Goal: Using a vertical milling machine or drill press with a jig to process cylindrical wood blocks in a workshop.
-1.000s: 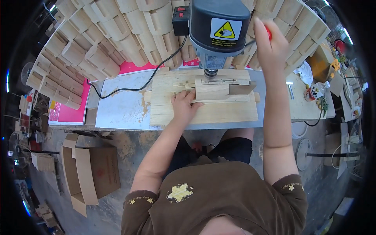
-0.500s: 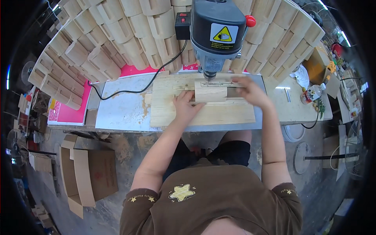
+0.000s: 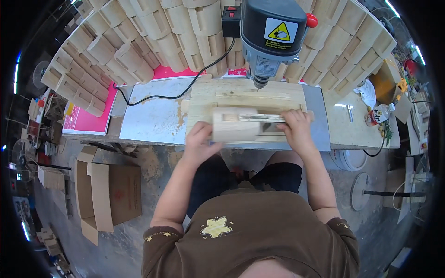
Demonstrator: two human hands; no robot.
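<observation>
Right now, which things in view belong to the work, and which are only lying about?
Work: left hand, right hand, slotted cylinder, narrow wooden strip, wooden board, drill press; probably stacked cylinders.

Apparently lying about: cardboard box, plastic bottle, white bucket.

Here's the block (image 3: 236,132) over the board (image 3: 200,109), left hand (image 3: 201,142) by its left end, right hand (image 3: 298,129) on the strip (image 3: 266,117) rightward; drill (image 3: 272,30) beyond, stacked blocks (image 3: 172,28) behind, bottle (image 3: 376,116) right on the bench (image 3: 354,137) (carton (image 3: 124,192) near left, floor (image 3: 155,211) level).
</observation>
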